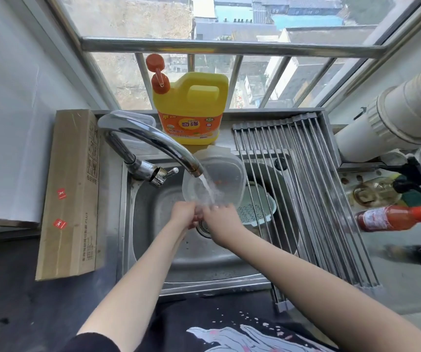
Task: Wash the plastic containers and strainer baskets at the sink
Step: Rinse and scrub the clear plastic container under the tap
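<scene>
While water runs from the faucet (pixel 153 138) into the clear plastic container (pixel 219 174), the wash looks to be in an early-to-middle stage. One container is under the stream, tilted toward the camera over the sink (pixel 148 240), its near rim held by both hands.

Left hand (pixel 182 215): fingers curl onto the near edge of the container from the left. Right hand (pixel 221 219): fingers curl over the same edge from the right. The two hands are touching or nearly so at the rim. Exact finger placement is hidden by water and glare, but both appear to be gripping the container, not open.

Container condition: translucent, rounded-square, with a few small orange-red specks on the inner wall, so judged not yet clean. No foam is visible on it.

Remaining items: a pale green strainer basket (pixel 257 209) lies in the sink just right of the hands, partly under the roll-up drying rack (pixel 306 189). Whether it has been washed cannot be told. Another clear container (pixel 138 118) sits behind the faucet near the sill, apparently waiting. Nothing rests on the rack bars, which suggests no piece has been finished and set to drain.

A yellow detergent jug (pixel 191 107) with an orange pump stands at the back of the sink, just behind the held container. Judgement: most of the task is still ahead.
</scene>
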Tool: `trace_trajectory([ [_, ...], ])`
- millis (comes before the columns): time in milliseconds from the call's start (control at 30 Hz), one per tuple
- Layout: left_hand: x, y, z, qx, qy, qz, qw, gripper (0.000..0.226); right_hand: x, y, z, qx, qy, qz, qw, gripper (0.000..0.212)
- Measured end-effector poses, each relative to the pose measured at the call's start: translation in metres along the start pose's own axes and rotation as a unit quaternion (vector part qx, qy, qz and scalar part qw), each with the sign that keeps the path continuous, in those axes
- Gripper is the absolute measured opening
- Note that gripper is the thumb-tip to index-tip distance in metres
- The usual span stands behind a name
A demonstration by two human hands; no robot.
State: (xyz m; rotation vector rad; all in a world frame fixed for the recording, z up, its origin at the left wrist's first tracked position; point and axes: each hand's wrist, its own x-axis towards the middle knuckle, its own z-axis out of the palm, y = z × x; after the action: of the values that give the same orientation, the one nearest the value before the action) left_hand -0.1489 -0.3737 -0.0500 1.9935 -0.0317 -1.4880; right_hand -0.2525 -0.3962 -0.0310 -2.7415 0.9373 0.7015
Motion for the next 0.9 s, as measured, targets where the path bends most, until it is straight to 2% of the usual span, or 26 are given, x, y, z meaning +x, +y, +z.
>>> trace_trajectory([
  [67,0.003,-0.008,0.004,0.037,0.038,0.025,0.998,0.02,0.006,-0.004,0.006,0.081,0.016,-0.008,0.997,0.033],
  [167,0.01,-0.019,0.005,0.067,0.081,0.051,0.993,0.03,0.005,0.008,0.007,0.114,0.014,-0.058,0.992,0.046],
  [300,0.002,-0.022,0.005,0.099,0.128,0.107,0.981,0.035,0.002,0.015,-0.001,0.031,0.04,-0.093,0.994,0.034],
  [400,-0.005,-0.018,0.003,0.192,0.168,0.179,0.95,0.035,0.001,0.02,-0.008,-0.051,0.023,-0.103,0.993,0.032],
  [467,-0.01,-0.016,0.001,0.218,0.18,0.212,0.936,0.037,0.001,0.02,-0.01,-0.067,0.014,-0.105,0.992,0.041],
  [533,-0.012,-0.015,-0.001,0.221,0.188,0.219,0.932,0.036,0.003,0.013,-0.008,-0.046,0.026,-0.105,0.993,0.035],
  [633,-0.011,-0.014,-0.006,0.19,0.19,0.198,0.943,0.034,0.0,-0.002,0.0,0.05,0.083,-0.092,0.991,0.02],
  [733,-0.017,-0.019,-0.012,0.085,0.184,0.115,0.973,0.036,0.002,-0.003,0.008,0.047,0.135,-0.129,0.981,0.028],
  [800,-0.02,-0.024,-0.015,-0.043,0.115,-0.007,0.992,0.031,0.005,-0.001,0.01,0.024,0.166,-0.184,0.968,0.037],
  [833,-0.022,-0.025,-0.016,-0.098,0.064,-0.067,0.991,0.031,0.006,-0.001,0.01,0.002,0.176,-0.211,0.962,0.037],
  [900,-0.023,-0.027,-0.018,-0.144,-0.015,-0.116,0.983,0.029,0.008,-0.001,0.011,-0.01,0.205,-0.259,0.944,0.03],
])
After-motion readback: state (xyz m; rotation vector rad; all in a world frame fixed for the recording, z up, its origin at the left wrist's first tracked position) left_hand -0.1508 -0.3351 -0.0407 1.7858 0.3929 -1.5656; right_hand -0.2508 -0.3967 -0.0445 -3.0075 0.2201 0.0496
